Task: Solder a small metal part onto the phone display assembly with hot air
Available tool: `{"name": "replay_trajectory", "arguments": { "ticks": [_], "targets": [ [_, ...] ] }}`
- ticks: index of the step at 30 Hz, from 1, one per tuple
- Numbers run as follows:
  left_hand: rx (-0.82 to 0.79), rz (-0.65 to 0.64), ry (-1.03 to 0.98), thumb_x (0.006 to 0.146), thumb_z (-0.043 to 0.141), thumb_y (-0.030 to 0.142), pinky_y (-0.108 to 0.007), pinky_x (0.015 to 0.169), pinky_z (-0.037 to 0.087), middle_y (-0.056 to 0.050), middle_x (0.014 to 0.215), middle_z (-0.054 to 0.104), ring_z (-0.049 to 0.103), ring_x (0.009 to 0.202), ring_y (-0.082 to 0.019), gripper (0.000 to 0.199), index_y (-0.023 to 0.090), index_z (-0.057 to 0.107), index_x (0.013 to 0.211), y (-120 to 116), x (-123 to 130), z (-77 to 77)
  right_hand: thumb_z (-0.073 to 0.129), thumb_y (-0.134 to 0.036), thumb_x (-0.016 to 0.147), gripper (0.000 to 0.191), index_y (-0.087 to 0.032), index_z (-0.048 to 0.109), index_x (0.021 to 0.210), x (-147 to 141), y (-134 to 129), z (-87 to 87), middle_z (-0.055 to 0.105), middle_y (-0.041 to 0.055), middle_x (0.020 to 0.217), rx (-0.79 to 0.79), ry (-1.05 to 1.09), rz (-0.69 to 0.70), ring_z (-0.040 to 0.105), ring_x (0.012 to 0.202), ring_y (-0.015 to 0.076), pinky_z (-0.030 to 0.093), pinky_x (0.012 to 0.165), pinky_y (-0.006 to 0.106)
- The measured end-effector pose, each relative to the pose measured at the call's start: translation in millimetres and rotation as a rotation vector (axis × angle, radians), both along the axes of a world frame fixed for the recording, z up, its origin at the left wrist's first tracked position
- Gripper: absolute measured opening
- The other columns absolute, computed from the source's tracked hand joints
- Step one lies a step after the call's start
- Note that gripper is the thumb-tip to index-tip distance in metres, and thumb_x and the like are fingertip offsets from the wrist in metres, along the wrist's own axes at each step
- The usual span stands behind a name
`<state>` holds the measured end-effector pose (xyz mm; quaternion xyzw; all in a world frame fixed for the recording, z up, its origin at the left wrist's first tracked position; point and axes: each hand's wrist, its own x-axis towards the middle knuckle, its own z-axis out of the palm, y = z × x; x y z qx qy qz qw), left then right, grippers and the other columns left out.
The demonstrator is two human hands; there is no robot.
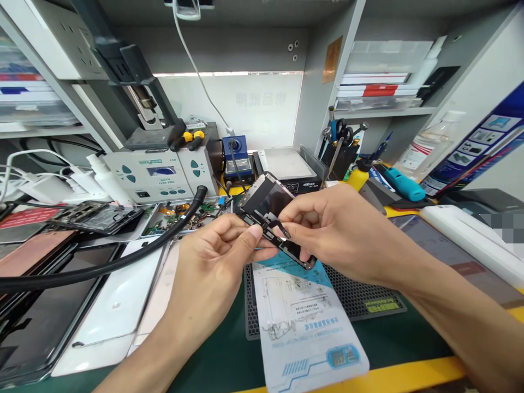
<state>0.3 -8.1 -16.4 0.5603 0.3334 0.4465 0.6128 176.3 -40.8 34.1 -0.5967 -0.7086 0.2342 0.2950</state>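
My left hand (225,245) grips an opened smartphone (268,196) by its near edge, thumb on top and fingers underneath. The phone is tilted in mid-air, its dark inner side with metal brackets and small parts turned up. Over the phone's middle, my right hand (327,229) pinches a small black strip (282,228); whether the strip is still attached to the phone cannot be made out. My right fingers cover part of the phone's far right side. Below lies a white and blue printed card (307,327) on a black perforated mat (368,305).
A hot-air station (164,169) stands at the back left, its black hose (164,248) arching over phone parts. A tray of circuit boards (180,218) sits behind my left hand. Phone shells (118,295) lie at left. A tool holder (339,147) and yellow bottle (358,174) stand back right.
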Motion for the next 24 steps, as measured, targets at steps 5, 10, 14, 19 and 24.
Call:
{"name": "replay_trajectory", "arguments": {
  "ticks": [5, 10, 14, 19, 24],
  "targets": [
    [-0.020, -0.002, 0.004, 0.089, 0.070, 0.026, -0.032, 0.081, 0.065, 0.003, 0.070, 0.068, 0.071, 0.077, -0.014, 0.016, 0.017, 0.065, 0.077, 0, 1, -0.5, 0.054, -0.016, 0.088, 0.024, -0.017, 0.066, 0.067, -1, -2, 2.3, 0.062, -0.0027, 0.054, -0.017, 0.004, 0.009, 0.060, 0.050, 0.0122, 0.036, 0.043, 0.023],
    [-0.017, -0.001, 0.010, 0.088, 0.071, 0.025, -0.030, 0.081, 0.064, 0.002, 0.073, 0.070, 0.071, 0.076, -0.015, 0.015, 0.016, 0.067, 0.078, -2, 2, 2.3, 0.053, -0.018, 0.090, 0.025, -0.017, 0.065, 0.068, -1, -3, 1.1, 0.062, -0.0022, 0.055, -0.014, 0.005, 0.012, 0.059, 0.051, 0.0130, 0.035, 0.044, 0.024],
    [-0.059, 0.008, 0.003, 0.087, 0.072, 0.025, -0.029, 0.082, 0.064, 0.002, 0.075, 0.068, 0.070, 0.076, -0.013, 0.016, 0.015, 0.067, 0.076, -2, 2, 4.6, 0.052, -0.020, 0.092, 0.025, -0.018, 0.067, 0.072, 0, -4, 1.5, 0.060, -0.0029, 0.053, -0.021, 0.018, 0.013, 0.057, 0.050, 0.0125, 0.034, 0.044, 0.024],
    [-0.071, -0.017, 0.027, 0.087, 0.072, 0.028, -0.027, 0.082, 0.063, 0.003, 0.074, 0.068, 0.071, 0.078, -0.014, 0.016, 0.016, 0.068, 0.077, -1, 1, 5.1, 0.050, -0.022, 0.095, 0.027, -0.021, 0.070, 0.077, 2, -7, 4.6, 0.058, -0.0039, 0.055, -0.037, -0.019, 0.039, 0.052, 0.051, 0.0116, 0.030, 0.043, 0.025],
    [-0.073, 0.000, 0.012, 0.085, 0.074, 0.025, -0.027, 0.080, 0.063, 0.002, 0.072, 0.069, 0.072, 0.075, -0.015, 0.015, 0.015, 0.068, 0.075, -3, 3, 7.9, 0.050, -0.022, 0.094, 0.026, -0.023, 0.072, 0.080, 4, -10, 5.1, 0.053, -0.0050, 0.055, -0.033, -0.065, 0.034, 0.045, 0.050, 0.0114, 0.025, 0.042, 0.026]
  ]
}}
